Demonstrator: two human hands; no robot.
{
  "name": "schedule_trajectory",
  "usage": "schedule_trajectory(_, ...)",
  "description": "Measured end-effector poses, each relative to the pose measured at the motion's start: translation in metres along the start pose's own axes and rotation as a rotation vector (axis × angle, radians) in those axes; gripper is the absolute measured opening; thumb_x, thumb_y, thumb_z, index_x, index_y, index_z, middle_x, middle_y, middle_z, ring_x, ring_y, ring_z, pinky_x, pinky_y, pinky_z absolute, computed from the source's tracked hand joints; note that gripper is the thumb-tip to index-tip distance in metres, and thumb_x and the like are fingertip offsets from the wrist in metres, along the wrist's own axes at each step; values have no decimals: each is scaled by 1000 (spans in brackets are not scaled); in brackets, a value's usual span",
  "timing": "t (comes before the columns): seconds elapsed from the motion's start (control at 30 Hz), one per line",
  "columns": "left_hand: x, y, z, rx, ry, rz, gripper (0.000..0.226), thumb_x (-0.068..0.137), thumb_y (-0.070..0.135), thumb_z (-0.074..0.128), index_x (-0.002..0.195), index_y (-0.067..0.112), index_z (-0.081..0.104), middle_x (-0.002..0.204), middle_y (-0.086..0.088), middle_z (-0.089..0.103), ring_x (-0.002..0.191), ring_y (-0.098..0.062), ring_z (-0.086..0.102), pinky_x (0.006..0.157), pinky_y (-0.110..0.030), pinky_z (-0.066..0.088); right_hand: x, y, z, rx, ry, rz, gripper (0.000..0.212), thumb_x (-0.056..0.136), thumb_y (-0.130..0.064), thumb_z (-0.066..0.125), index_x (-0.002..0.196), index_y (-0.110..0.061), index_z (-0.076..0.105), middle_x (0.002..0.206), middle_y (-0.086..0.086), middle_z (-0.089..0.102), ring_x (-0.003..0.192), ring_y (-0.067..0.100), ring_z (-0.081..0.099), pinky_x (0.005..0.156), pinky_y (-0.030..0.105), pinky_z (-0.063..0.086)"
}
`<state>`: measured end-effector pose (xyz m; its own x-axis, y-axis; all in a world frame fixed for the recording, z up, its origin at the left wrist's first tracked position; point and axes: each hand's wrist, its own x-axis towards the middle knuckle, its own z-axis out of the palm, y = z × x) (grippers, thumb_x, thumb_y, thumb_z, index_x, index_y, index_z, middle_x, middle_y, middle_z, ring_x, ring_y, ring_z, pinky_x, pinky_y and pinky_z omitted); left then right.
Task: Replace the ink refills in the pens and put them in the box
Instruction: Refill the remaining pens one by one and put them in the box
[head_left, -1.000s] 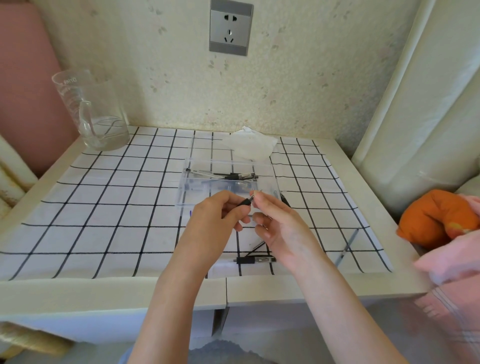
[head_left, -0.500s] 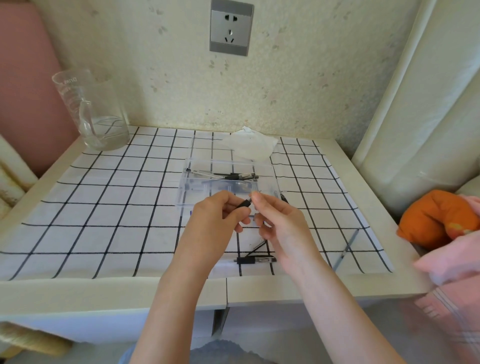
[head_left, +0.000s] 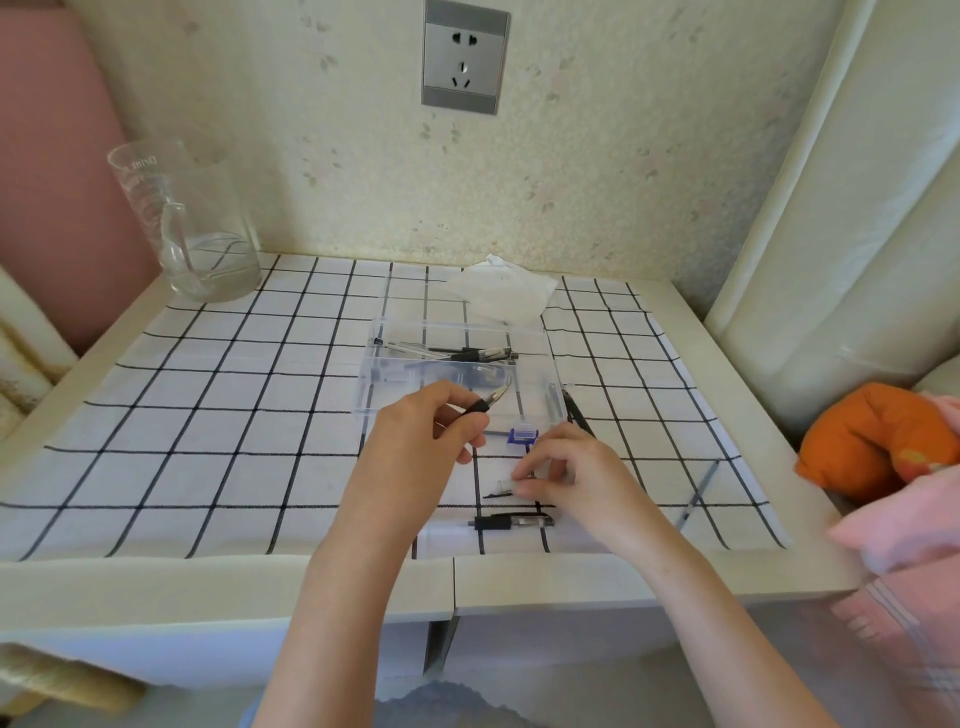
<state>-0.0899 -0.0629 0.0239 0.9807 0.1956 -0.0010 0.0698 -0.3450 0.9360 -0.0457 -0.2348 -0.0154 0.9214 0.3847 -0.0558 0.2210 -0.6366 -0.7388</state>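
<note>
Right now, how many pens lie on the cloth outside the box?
2: a pen by the cloth's front edge, near the right hand; a black pen beside the box's right wall. Others may be hidden.

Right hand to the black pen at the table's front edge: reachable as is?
Probably yes. The black pen lies uncovered on the checked cloth right beside the right hand, with nothing between them, though its fingers seem busy at a small pen part.
</note>
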Motion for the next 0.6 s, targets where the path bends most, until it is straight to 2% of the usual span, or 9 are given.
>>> schedule_trajectory(0.1, 0, 0, -1, -3, -3, 3, 7, 89, 19, 59, 93, 21, 64, 74, 5, 68, 57, 3, 57, 52, -4, 42, -1, 0, -1, 27, 5, -15, 10, 76, -20, 76, 77, -25, 67, 88, -9, 58, 72, 11, 52, 69, 21, 41)
schedule_trajectory(0.2, 0, 1, -1, -12, 2, 7, 7, 88, 18, 60, 92, 22, 65, 74, 6, 69, 58, 3, 58, 54, -4, 42, -2, -8, -16, 197, 71, -43, 6, 81, -20, 71, 86, -23, 70, 81, -9, 69, 69, 12, 60, 65, 17, 44)
schedule_trajectory(0.33, -1, 2, -1, -19, 14, 13, 9, 86, 17, 63, 91, 24, 66, 76, 6, 69, 62, 2, 59, 60, -4, 44, 1, -20, -35, 361, 129, -126, 14, 93, -8, 54, 94, -12, 68, 61, -4, 55, 51, 7, 47, 51, 18, 41)
schedule_trajectory(0.47, -2, 3, -1, -23, 9, 12, 8, 84, 15, 65, 90, 21, 68, 78, 6, 68, 61, 3, 59, 59, -1, 44, 8, -30, -34, 368, 187, -143, 21, 97, -10, 45, 92, -18, 64, 60, 3, 47, 51, 8, 44, 52, 19, 39)
schedule_trajectory(0.6, -3, 4, -1, -59, -6, -2, 8, 82, 14, 68, 86, 20, 69, 80, 6, 70, 67, -3, 64, 69, -11, 52, 8, -39, -30, 398, 214, -187, 18, 96, -8, 48, 95, -10, 65, 61, 2, 48, 51, 3, 43, 52, 15, 37)
